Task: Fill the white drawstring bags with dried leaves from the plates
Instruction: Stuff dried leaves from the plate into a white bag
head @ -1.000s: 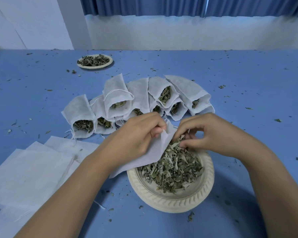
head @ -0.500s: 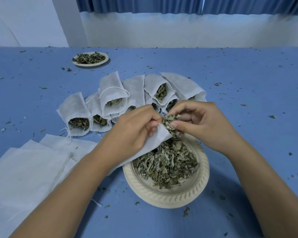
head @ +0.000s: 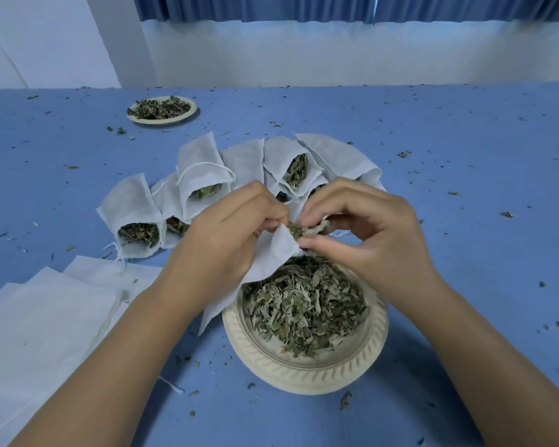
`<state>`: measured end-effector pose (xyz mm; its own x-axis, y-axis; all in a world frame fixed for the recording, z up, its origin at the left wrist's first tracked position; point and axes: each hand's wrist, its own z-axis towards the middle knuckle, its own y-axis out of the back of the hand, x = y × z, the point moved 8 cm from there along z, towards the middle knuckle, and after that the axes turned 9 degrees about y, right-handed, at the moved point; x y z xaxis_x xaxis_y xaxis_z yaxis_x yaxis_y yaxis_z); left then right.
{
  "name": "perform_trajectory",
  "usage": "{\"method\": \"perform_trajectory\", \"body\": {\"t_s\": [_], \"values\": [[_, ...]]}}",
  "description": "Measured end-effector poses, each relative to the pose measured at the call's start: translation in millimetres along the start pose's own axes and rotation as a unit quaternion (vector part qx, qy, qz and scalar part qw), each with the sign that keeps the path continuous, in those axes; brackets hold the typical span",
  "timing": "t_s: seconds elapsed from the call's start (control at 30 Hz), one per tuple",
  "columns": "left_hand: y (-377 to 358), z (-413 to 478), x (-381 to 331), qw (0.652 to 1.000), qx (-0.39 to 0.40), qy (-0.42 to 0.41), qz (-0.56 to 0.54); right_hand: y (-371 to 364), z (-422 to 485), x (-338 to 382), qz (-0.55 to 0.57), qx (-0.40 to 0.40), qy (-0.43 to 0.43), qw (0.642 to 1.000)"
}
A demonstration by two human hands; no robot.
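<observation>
My left hand (head: 226, 233) grips a white drawstring bag (head: 265, 262) by its mouth, just above the near cream plate (head: 304, 375) heaped with dried leaves (head: 304, 304). My right hand (head: 365, 230) pinches a tuft of leaves at the bag's opening, fingertips against the cloth edge. The bag's lower part hangs over the plate's left rim. Behind my hands lie several filled bags (head: 204, 169) in a fan, mouths toward me with leaves showing.
A stack of flat white bags (head: 46, 321) lies at the near left. A second plate of leaves (head: 161, 110) stands far back left. Leaf crumbs are scattered over the blue table (head: 465, 188). A white wall and blue curtain close the far side.
My right hand rose from the plate with a pinch of leaves and moved left to the bag's mouth. My left hand kept hold of the bag, lifting it slightly.
</observation>
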<state>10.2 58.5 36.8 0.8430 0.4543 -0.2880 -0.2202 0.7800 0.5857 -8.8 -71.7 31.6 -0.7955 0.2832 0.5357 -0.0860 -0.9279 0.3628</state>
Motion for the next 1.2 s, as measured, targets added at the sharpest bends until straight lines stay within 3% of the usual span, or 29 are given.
{"method": "perform_trajectory", "body": {"t_s": [0.2,0.4,0.63,0.7,0.83,1.0,1.13,1.2], "values": [[-0.7,-1.5,-10.5,0.998,0.002,-0.059,-0.033,-20.8,-2.0,6.7,-0.152,0.042,0.074,0.985],[9.2,1.9,1.6,0.998,-0.015,-0.023,0.053,-9.2,-3.9,-8.9,0.048,0.067,-0.048,0.995],[9.3,3.0,-2.8,0.998,-0.027,0.002,0.059,-8.4,-0.2,12.1,-0.115,0.017,0.068,0.991],[2.8,1.1,-7.6,0.999,-0.011,-0.02,0.041,-13.9,-1.3,12.4,-0.123,0.023,0.073,0.989],[1.0,0.8,-9.8,0.999,-0.005,-0.032,0.022,-5.7,-4.1,12.5,-0.099,-0.044,0.062,0.992],[4.2,1.2,-9.3,0.999,-0.03,-0.007,0.016,-17.7,-1.5,22.7,-0.194,0.021,0.137,0.971],[8.7,1.1,-3.2,0.998,-0.05,0.017,0.018,9.6,-3.3,32.9,-0.249,-0.068,0.132,0.957],[9.2,0.3,-4.0,0.998,-0.058,0.022,0.008,-2.6,-3.3,33.1,-0.239,-0.008,0.126,0.963]]}}
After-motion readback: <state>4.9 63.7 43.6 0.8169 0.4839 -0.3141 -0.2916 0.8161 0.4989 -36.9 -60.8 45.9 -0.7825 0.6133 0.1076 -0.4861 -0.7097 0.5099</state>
